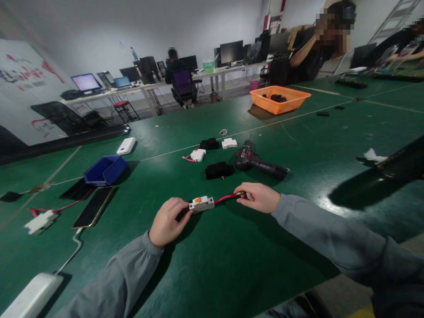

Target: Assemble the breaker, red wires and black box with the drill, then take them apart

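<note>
That white breaker (pixel 202 203) just below mid-frame looks light and hard-shelled, so I'd hold its ends, kinda like your left hand (pixel 169 221) pinching the left one. Your right hand (pixel 260 197) grips the tip of the probably bendy red wire (pixel 225 198), below the drill (pixel 260 164).

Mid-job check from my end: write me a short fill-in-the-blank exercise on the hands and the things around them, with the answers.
1. The left hand holds the white breaker, whose toggle is ____.
2. The right hand pinches the end of a ____ wire.
3. The drill lies nearer the ____ hand.
4. The bin just beyond the phone is ____.

Missing words: orange; red; right; blue.
</note>
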`<state>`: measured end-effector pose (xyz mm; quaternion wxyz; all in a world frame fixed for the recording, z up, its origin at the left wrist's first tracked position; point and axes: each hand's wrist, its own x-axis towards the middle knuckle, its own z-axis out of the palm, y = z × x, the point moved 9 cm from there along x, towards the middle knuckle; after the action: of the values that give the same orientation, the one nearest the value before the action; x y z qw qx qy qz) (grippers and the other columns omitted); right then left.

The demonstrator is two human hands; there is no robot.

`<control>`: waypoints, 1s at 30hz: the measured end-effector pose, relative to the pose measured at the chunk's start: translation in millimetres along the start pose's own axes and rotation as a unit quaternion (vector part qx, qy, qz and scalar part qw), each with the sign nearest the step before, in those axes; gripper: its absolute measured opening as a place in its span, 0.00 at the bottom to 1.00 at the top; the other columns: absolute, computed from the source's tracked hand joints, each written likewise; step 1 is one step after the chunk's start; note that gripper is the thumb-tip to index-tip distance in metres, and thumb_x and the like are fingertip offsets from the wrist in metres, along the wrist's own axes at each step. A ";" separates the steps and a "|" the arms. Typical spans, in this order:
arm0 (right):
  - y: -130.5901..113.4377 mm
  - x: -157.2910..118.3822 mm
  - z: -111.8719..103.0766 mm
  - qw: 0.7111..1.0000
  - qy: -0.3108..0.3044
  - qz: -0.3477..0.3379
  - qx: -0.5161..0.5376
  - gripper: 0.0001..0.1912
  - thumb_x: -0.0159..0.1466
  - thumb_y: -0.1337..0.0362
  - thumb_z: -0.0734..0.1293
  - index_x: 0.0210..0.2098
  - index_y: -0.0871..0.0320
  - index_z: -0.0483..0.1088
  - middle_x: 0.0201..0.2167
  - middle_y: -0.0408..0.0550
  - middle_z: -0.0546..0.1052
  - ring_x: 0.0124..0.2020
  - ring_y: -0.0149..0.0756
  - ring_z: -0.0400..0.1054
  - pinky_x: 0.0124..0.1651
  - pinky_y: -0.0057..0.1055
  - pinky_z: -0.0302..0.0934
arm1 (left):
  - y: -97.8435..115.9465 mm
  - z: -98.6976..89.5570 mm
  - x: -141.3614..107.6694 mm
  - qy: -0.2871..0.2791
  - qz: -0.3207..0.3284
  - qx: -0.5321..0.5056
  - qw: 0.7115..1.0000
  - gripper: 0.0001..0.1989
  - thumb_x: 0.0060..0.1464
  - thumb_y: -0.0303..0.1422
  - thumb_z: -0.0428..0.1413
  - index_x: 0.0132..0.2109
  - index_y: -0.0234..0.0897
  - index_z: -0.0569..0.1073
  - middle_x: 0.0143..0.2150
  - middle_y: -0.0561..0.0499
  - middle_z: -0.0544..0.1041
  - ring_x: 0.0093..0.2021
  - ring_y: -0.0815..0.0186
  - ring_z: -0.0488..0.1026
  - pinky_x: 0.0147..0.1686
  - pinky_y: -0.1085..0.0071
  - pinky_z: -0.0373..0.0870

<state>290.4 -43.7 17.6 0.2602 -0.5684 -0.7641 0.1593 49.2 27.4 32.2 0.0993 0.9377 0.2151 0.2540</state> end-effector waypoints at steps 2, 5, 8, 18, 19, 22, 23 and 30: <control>0.6 0.3 0.2 1.000 0.000 0.000 0.002 0.12 0.66 0.59 0.66 0.46 0.58 0.73 0.34 0.46 0.73 0.25 0.28 0.61 0.28 0.28 0.55 | -0.8 0.1 -0.3 0.001 -0.001 0.001 1.000 0.06 0.60 0.33 0.54 0.44 0.38 0.72 0.39 0.46 0.75 0.40 0.62 0.71 0.40 0.63 0.71; 1.5 1.3 1.3 1.000 0.002 -0.006 0.006 0.11 0.69 0.60 0.63 0.45 0.57 0.74 0.34 0.46 0.73 0.26 0.29 0.61 0.29 0.28 0.57 | -0.5 0.2 -0.2 -0.001 0.001 0.000 1.000 0.06 0.61 0.33 0.54 0.44 0.38 0.72 0.39 0.45 0.75 0.41 0.61 0.72 0.41 0.63 0.71; 0.2 2.9 1.1 0.999 0.016 -0.027 0.023 0.11 0.70 0.62 0.62 0.45 0.57 0.74 0.36 0.48 0.73 0.30 0.31 0.65 0.35 0.30 0.61 | -0.4 1.3 0.3 -0.006 0.000 -0.004 1.000 0.06 0.61 0.33 0.54 0.44 0.37 0.72 0.40 0.45 0.75 0.41 0.62 0.71 0.41 0.64 0.71; -5.3 4.5 -4.6 0.997 0.038 -0.048 0.057 0.12 0.70 0.62 0.61 0.44 0.59 0.75 0.38 0.50 0.73 0.35 0.34 0.68 0.39 0.33 0.65 | -1.0 3.1 -0.7 -0.008 -0.001 -0.003 1.000 0.06 0.61 0.33 0.54 0.44 0.37 0.72 0.40 0.45 0.75 0.41 0.62 0.71 0.41 0.64 0.70; -4.8 4.5 -3.6 0.997 0.035 -0.043 0.056 0.12 0.70 0.62 0.61 0.44 0.58 0.75 0.38 0.50 0.73 0.34 0.34 0.68 0.38 0.33 0.64 | -0.9 2.8 -0.6 -0.007 -0.001 -0.001 1.000 0.06 0.61 0.33 0.54 0.44 0.37 0.72 0.40 0.45 0.75 0.41 0.62 0.71 0.41 0.64 0.70; -3.8 4.5 -0.7 0.998 0.029 -0.028 0.052 0.11 0.69 0.62 0.62 0.45 0.57 0.75 0.39 0.50 0.73 0.32 0.32 0.67 0.36 0.33 0.64 | -0.9 2.1 0.0 -0.006 -0.005 0.006 1.000 0.06 0.61 0.33 0.54 0.44 0.37 0.72 0.40 0.46 0.75 0.41 0.62 0.71 0.41 0.64 0.69; -3.3 4.6 -0.8 0.998 0.030 -0.022 0.048 0.11 0.69 0.61 0.62 0.46 0.57 0.74 0.40 0.50 0.73 0.31 0.32 0.66 0.35 0.33 0.64 | -0.8 2.0 0.2 -0.007 -0.007 0.010 1.000 0.06 0.61 0.33 0.54 0.44 0.37 0.72 0.40 0.46 0.75 0.41 0.62 0.71 0.41 0.64 0.69; 16.5 -0.1 -55.2 0.976 0.179 0.000 -0.125 0.15 0.68 0.59 0.61 0.51 0.58 0.69 0.49 0.56 0.71 0.48 0.44 0.68 0.51 0.43 0.64 | -3.6 -0.1 0.8 0.003 -0.027 0.035 0.999 0.07 0.61 0.35 0.53 0.43 0.37 0.72 0.40 0.46 0.76 0.41 0.62 0.71 0.40 0.64 0.67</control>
<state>335.3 -41.6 53.7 0.3199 -0.6159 -0.7187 -0.0421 48.5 30.9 31.5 0.0729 0.9337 0.2496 0.2462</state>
